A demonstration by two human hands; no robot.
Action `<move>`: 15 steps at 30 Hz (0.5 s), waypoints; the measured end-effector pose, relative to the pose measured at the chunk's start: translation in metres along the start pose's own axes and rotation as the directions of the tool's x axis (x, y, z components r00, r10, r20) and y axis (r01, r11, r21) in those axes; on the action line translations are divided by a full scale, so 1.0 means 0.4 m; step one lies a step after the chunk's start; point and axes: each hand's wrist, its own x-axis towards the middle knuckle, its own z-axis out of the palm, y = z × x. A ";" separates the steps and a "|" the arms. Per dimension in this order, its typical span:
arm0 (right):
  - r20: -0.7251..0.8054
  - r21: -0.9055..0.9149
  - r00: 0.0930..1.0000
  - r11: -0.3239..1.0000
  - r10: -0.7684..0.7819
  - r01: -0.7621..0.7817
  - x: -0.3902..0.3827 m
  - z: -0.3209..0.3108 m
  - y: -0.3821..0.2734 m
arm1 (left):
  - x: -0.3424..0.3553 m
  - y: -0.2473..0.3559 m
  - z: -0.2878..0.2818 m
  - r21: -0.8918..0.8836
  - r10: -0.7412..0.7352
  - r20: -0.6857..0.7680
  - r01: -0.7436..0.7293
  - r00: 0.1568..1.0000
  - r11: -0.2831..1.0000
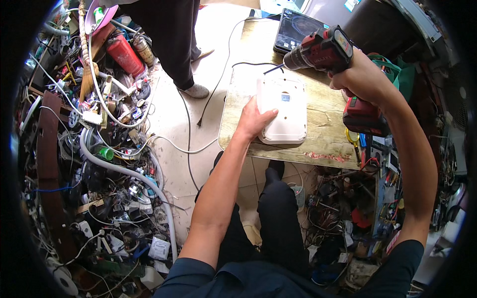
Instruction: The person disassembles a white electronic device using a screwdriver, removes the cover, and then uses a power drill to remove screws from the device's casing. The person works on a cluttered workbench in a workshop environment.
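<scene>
My right hand [360,74] is closed round the handle of a red and black cordless drill [320,49] with a red and black battery at its base. The drill's long thin bit [273,69] points left, over the far edge of a white appliance housing [283,119]; whether its tip touches cannot be made out. The housing lies flat on the wooden table, with screw holes and a small label showing. Gripping its left edge is my left hand [256,119], thumb on top and fingers partly hidden. A dark cord [248,63] runs by the far end.
The wooden tabletop [323,144] carries a black induction cooker [300,27] at the back. A yellow-handled tool [354,139] lies by the right edge. Heaped parts and cables [124,198] fill the left, with a red fire extinguisher [125,54]. Another person's leg [169,44] stands beyond.
</scene>
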 end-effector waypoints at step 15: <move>-0.034 0.093 0.999 0.996 0.020 -0.017 -0.039 -0.028 0.019 | 0.005 0.004 -0.025 -0.058 -0.147 0.008 0.147 0.989 0.987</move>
